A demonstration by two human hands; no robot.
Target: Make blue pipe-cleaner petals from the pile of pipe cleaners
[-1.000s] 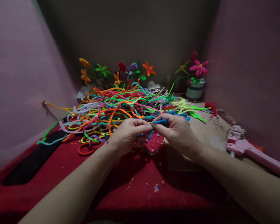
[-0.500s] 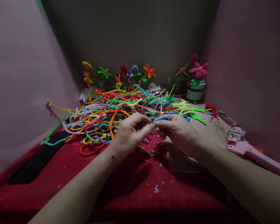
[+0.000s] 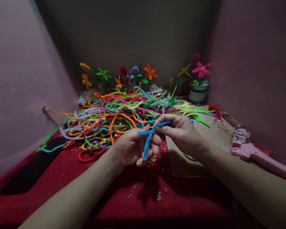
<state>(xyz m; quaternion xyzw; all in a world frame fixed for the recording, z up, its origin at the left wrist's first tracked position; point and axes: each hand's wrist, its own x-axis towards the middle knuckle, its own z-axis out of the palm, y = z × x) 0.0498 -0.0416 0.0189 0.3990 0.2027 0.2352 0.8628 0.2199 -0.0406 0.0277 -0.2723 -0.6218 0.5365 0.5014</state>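
Note:
Blue pipe cleaners [image 3: 146, 146], crossed or twisted together at one point, spread out in short arms between my hands. My right hand [image 3: 181, 128] pinches them near the crossing with thumb and forefinger. Palm turned up, my left hand [image 3: 133, 146] has its thumb and curled fingers around the lower arms; one arm hangs down across its fingers. A small blue end [image 3: 192, 122] shows behind my right hand. Just beyond both hands lies a big tangled heap of coloured pipe cleaners [image 3: 105, 119].
Pipe-cleaner flowers [image 3: 150, 72] stand along the back, some by a pale green jar [image 3: 199, 93]. Cardboard [image 3: 209, 136] lies at right, near a pink-handled tool [image 3: 257, 156]. A black strip [image 3: 33, 168] lies left on the red cloth [image 3: 124, 203], which has scattered fluff.
My left hand has turned palm up and lowered slightly, its fingers loosening from the tight pinch. The blue pipe cleaners now show spread apart. My right hand stays nearly in place.

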